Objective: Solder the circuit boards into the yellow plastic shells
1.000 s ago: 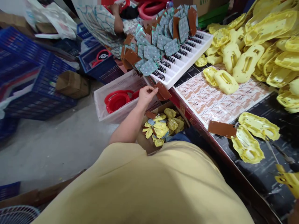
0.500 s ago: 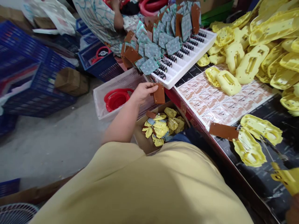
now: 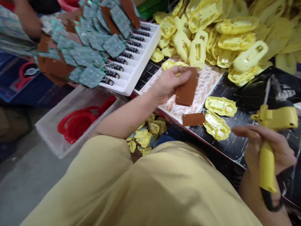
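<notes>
Left hand (image 3: 169, 83) pinches a brown circuit board (image 3: 187, 89) above the worktop (image 3: 237, 144), right hand (image 3: 265, 150) grips a yellow glue gun (image 3: 270, 138).

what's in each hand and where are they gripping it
Left hand pinches a brown board by its upper edge; right hand grips a yellow tool by its handle.

the person wears a plain mustard-yellow shirt (image 3: 150, 185) of soft, matte cloth, creased in broad folds across the front, with no print or buttons in view. its short sleeve (image 3: 103, 150) ends above the elbow, leaving the forearm bare. the left hand (image 3: 169, 83) and right hand (image 3: 265, 150) are ungloved, without rings or a watch.
</notes>
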Action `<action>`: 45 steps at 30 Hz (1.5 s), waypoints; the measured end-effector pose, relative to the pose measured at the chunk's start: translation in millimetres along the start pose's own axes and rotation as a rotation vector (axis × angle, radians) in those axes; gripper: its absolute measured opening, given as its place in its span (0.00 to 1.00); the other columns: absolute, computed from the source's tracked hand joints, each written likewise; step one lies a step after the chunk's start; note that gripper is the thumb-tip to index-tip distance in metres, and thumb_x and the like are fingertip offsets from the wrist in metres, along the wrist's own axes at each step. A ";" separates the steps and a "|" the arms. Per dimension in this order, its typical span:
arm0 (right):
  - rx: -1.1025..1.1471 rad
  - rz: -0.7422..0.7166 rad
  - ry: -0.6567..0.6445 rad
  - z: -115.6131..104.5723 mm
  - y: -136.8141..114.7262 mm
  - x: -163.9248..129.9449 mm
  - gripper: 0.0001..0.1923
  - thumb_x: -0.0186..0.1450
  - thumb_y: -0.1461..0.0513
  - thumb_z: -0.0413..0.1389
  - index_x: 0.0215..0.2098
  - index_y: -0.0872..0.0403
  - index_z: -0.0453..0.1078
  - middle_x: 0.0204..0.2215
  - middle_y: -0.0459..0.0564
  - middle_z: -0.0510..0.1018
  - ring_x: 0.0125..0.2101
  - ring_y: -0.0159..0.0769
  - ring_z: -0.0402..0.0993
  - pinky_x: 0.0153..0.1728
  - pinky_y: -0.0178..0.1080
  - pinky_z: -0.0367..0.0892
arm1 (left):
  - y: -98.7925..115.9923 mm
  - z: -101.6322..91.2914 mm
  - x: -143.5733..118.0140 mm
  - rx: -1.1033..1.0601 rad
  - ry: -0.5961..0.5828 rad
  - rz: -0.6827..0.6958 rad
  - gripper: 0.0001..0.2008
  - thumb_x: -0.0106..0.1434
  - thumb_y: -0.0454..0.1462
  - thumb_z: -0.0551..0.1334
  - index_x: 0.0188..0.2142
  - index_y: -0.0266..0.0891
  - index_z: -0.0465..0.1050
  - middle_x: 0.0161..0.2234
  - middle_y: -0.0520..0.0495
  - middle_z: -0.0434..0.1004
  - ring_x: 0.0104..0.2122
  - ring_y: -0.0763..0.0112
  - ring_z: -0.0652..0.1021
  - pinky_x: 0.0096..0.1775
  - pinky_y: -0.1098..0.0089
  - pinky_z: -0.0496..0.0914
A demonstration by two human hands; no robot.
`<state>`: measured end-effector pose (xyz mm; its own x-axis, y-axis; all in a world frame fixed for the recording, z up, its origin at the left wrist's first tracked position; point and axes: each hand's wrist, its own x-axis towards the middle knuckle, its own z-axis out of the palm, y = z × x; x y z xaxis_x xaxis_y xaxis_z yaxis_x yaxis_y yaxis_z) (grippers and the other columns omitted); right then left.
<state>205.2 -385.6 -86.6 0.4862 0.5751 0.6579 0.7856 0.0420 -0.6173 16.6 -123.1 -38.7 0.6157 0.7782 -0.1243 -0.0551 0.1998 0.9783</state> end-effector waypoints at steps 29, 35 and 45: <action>0.072 -0.056 0.378 15.6 18.2 36.9 0.23 0.62 0.60 0.79 0.47 0.51 0.73 0.37 0.43 0.81 0.35 0.34 0.88 0.36 0.32 0.85 | -5.6 -55.4 138.7 0.692 -0.138 0.123 0.16 0.52 0.24 0.79 0.38 0.35 0.83 0.30 0.51 0.75 0.45 0.51 0.85 0.52 0.53 0.81; 0.034 -0.056 0.219 5.8 19.5 17.2 0.19 0.63 0.62 0.78 0.47 0.51 0.77 0.38 0.43 0.86 0.35 0.34 0.89 0.36 0.29 0.84 | 0.7 -36.5 116.5 0.880 0.018 0.471 0.12 0.59 0.36 0.82 0.32 0.41 0.80 0.38 0.45 0.78 0.59 0.44 0.78 0.69 0.43 0.68; 0.010 -0.138 0.218 1.6 10.6 7.3 0.21 0.62 0.68 0.76 0.50 0.50 0.77 0.37 0.42 0.87 0.34 0.38 0.89 0.36 0.31 0.85 | -35.5 62.2 43.2 0.604 -0.637 0.369 0.26 0.80 0.55 0.59 0.41 0.40 0.87 0.48 0.42 0.88 0.50 0.63 0.85 0.56 0.62 0.77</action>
<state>216.4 -379.7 -89.0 0.4463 0.3740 0.8130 0.8469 0.1169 -0.5188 94.1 -133.7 -68.5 0.9632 0.2239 0.1487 -0.0259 -0.4733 0.8805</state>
